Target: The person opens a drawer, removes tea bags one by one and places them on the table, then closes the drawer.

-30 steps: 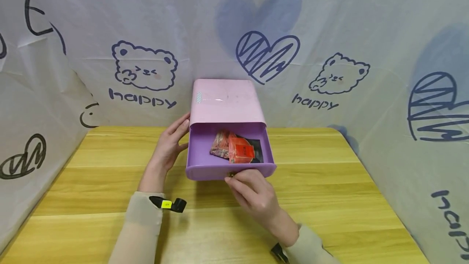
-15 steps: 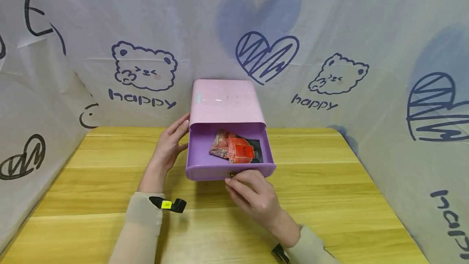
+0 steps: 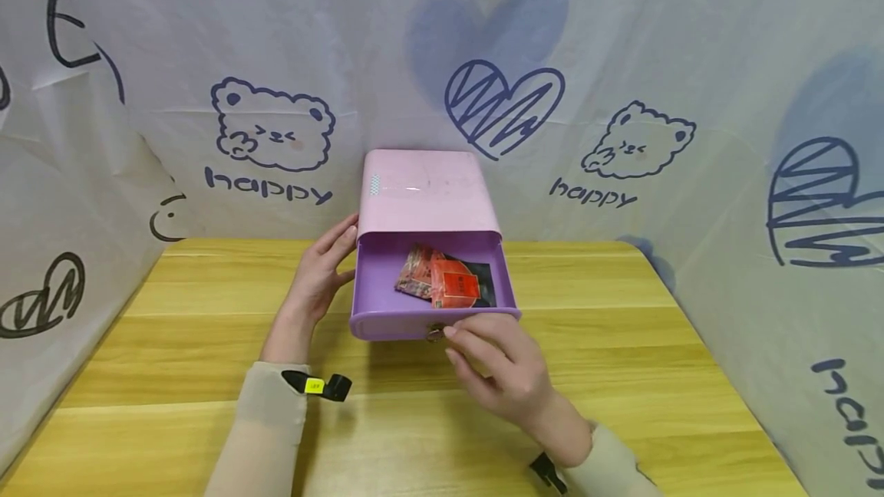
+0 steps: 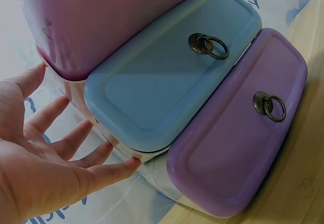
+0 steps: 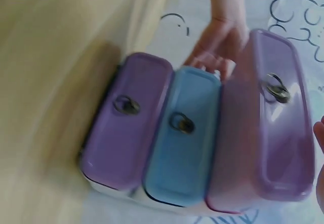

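Observation:
A small pink drawer cabinet [image 3: 428,190] stands against the back curtain, its top purple drawer [image 3: 380,271] pulled out. Inside that drawer lie a red-and-black packet [image 3: 457,286] and a patterned reddish packet [image 3: 416,273], partly overlapping. My left hand [image 3: 314,282] rests with spread fingertips along the cabinet's left side. Just right of the drawer's brass ring pull [image 3: 435,333] is my right hand [image 3: 504,366], fingers loosely bent and holding nothing. The right wrist view shows that ring [image 5: 277,89] hanging free, with only a bit of the hand at the right edge.
Below the open drawer, a blue drawer [image 4: 162,77] and a lower purple drawer [image 4: 238,127] sit closed, each with a brass ring. The wooden table [image 3: 173,436] ends at a printed white curtain [image 3: 387,44] behind and at both sides.
My right hand has let go of the ring pull and shifted slightly right, away from it. The left hand, the drawer and the packets look unmoved.

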Demonstrator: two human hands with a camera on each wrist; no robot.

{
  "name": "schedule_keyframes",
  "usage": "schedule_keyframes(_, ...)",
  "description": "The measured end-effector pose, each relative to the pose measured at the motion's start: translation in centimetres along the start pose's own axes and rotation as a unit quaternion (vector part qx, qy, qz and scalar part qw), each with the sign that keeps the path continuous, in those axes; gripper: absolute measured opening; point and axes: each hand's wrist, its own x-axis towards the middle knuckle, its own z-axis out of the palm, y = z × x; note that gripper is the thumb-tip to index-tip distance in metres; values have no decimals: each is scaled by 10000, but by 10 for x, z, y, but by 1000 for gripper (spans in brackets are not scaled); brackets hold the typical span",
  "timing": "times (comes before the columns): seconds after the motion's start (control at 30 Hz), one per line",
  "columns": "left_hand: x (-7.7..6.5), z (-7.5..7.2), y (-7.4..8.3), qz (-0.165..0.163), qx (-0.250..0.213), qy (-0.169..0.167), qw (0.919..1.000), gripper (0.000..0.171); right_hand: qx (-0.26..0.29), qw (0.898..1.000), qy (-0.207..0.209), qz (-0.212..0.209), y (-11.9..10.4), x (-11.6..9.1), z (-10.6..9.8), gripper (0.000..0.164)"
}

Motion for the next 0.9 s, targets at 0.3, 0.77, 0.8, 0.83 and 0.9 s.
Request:
schedule_keyframes(0.3, 0, 1, 0, 15, 4, -3, 10000, 49, -256, 9975, -404, 528, 17, 21, -20, 23)
schedule_keyframes(0.77, 0, 1, 1, 19, -8, 33, 10000, 48, -558, 9155, -3366, 2131, 51, 30, -31, 44)
schedule_keyframes(0.8, 0, 1, 1, 23, -12, 33, 10000, 48, -575, 9050, -3605, 2186, 53, 31, -31, 44)
schedule_keyframes(0.83, 0, 1, 1, 24, -16, 32, 10000, 48, -591, 8941, -3832, 2242, 55, 32, -30, 43)
schedule_keyframes(0.9, 0, 1, 0, 19, -24, 32, 10000, 48, -548, 8735, -4233, 2340, 59, 35, -27, 43)
